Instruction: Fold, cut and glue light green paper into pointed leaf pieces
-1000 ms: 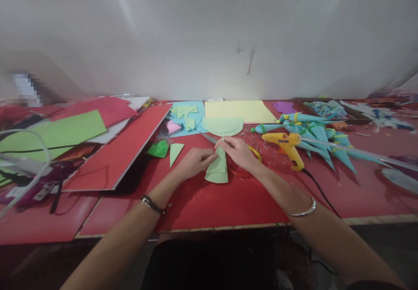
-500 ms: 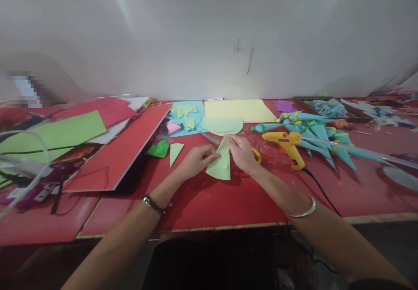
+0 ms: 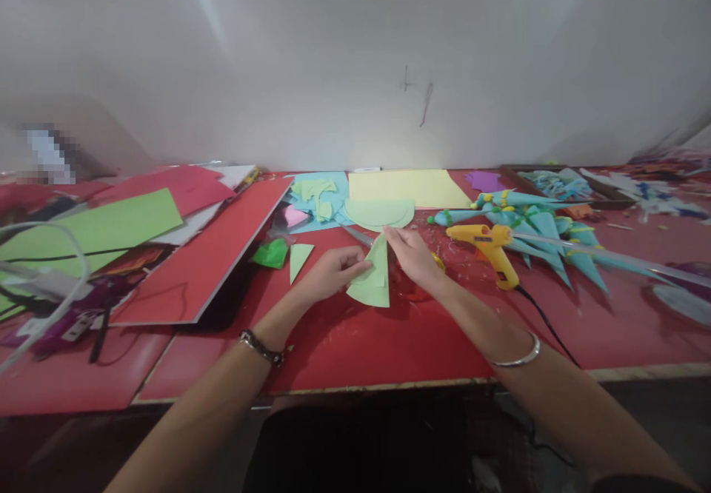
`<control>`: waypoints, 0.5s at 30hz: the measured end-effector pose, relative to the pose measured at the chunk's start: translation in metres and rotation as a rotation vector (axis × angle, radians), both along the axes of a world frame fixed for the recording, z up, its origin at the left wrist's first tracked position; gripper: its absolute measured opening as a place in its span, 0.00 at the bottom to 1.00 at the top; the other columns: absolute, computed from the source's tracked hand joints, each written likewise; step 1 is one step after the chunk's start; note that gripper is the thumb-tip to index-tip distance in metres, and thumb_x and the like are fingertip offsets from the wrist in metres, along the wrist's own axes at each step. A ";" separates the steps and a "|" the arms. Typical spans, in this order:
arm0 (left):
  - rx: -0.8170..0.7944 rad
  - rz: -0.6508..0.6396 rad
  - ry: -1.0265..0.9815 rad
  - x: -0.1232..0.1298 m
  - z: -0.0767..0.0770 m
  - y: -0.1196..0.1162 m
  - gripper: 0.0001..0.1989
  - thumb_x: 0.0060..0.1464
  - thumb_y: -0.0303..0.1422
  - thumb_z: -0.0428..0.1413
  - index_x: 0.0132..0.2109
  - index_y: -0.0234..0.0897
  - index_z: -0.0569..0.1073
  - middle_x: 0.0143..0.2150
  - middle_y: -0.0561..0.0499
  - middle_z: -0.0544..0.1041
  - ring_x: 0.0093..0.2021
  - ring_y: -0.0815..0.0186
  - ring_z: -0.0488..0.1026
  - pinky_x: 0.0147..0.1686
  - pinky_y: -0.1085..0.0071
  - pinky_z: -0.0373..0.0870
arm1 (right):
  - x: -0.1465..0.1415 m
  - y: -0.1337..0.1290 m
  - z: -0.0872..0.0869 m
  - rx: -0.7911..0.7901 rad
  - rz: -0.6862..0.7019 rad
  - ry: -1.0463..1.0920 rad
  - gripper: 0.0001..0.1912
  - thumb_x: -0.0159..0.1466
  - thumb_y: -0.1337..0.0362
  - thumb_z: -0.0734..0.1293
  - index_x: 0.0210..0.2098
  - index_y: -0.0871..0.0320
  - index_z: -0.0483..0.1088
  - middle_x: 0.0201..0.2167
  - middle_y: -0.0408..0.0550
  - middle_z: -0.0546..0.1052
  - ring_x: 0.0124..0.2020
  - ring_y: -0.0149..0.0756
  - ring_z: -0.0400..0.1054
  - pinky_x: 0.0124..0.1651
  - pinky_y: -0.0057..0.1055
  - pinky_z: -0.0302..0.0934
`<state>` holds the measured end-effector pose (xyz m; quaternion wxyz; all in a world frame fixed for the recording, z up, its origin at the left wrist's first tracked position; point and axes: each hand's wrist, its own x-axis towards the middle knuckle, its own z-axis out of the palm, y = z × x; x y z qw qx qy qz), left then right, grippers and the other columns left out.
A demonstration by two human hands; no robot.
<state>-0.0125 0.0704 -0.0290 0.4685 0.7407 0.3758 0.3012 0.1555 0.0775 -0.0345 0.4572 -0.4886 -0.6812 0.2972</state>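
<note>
A light green folded paper (image 3: 375, 291), fan-shaped with its point upward, is held between my two hands above the red table. My left hand (image 3: 338, 272) pinches its left edge, thumb on top. At the pointed tip, my right hand (image 3: 414, 255) grips the paper between thumb and fingers. Behind my hands lie scissors (image 3: 358, 236), their handles partly hidden by my right hand. A small light green paper wedge (image 3: 300, 260) rests left of my left hand. Beyond the scissors lie light green half-circles of paper (image 3: 381, 214).
To the right lies a yellow glue gun (image 3: 489, 245) with a cord, beside several blue paper cones (image 3: 541, 230). A red board (image 3: 211, 256) slants at left, near a bright green plastic piece (image 3: 270, 253). Pale yellow paper (image 3: 408, 187) lies by the wall.
The folded paper has shifted slightly left and turned a little. My right hand's fingers have straightened somewhat at the tip. The left hand keeps its pinch.
</note>
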 end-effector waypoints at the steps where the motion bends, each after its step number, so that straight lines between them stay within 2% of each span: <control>1: 0.002 0.031 -0.011 -0.001 0.000 0.000 0.15 0.50 0.38 0.51 0.21 0.36 0.58 0.14 0.61 0.55 0.13 0.77 0.54 0.14 0.80 0.50 | 0.002 0.001 0.001 -0.010 -0.007 -0.080 0.23 0.64 0.54 0.49 0.25 0.59 0.67 0.19 0.44 0.70 0.24 0.31 0.64 0.29 0.26 0.55; 3: 0.014 0.141 -0.067 -0.002 -0.001 0.002 0.15 0.50 0.39 0.51 0.22 0.37 0.58 0.13 0.61 0.56 0.13 0.77 0.54 0.14 0.80 0.49 | 0.007 0.001 0.003 0.004 -0.055 -0.353 0.21 0.64 0.56 0.50 0.27 0.59 0.66 0.21 0.45 0.71 0.27 0.33 0.66 0.30 0.27 0.55; 5: 0.023 0.289 -0.157 -0.004 -0.003 0.006 0.15 0.50 0.39 0.51 0.23 0.37 0.58 0.13 0.61 0.56 0.12 0.77 0.54 0.13 0.80 0.48 | 0.010 -0.001 0.005 0.006 -0.117 -0.682 0.14 0.62 0.58 0.55 0.30 0.59 0.66 0.28 0.49 0.73 0.33 0.37 0.67 0.32 0.28 0.55; 7: 0.020 0.424 -0.260 -0.005 -0.006 0.009 0.14 0.50 0.38 0.52 0.23 0.37 0.58 0.13 0.62 0.56 0.12 0.78 0.54 0.13 0.80 0.48 | 0.009 -0.005 0.006 -0.040 -0.166 -0.906 0.11 0.60 0.59 0.60 0.35 0.61 0.66 0.35 0.55 0.73 0.39 0.43 0.66 0.32 0.30 0.55; 10: 0.027 0.534 -0.390 -0.005 -0.008 0.013 0.13 0.49 0.36 0.54 0.24 0.37 0.59 0.14 0.61 0.59 0.13 0.79 0.55 0.14 0.80 0.50 | 0.007 -0.008 0.007 -0.133 -0.171 -1.015 0.11 0.59 0.66 0.59 0.41 0.64 0.63 0.39 0.60 0.71 0.41 0.46 0.66 0.33 0.33 0.56; 12: 0.020 0.573 -0.454 -0.004 -0.007 0.015 0.12 0.48 0.35 0.55 0.24 0.36 0.60 0.17 0.60 0.63 0.14 0.80 0.57 0.15 0.80 0.52 | 0.007 -0.008 0.007 -0.165 -0.156 -1.020 0.11 0.58 0.70 0.58 0.41 0.64 0.64 0.38 0.61 0.71 0.40 0.46 0.67 0.32 0.33 0.55; 15: -0.047 0.635 -0.550 -0.002 -0.004 0.015 0.09 0.45 0.33 0.56 0.24 0.35 0.64 0.20 0.58 0.68 0.15 0.79 0.60 0.18 0.79 0.57 | 0.011 -0.004 0.008 -0.164 -0.113 -0.960 0.09 0.56 0.67 0.60 0.36 0.63 0.66 0.36 0.60 0.72 0.36 0.45 0.68 0.28 0.31 0.52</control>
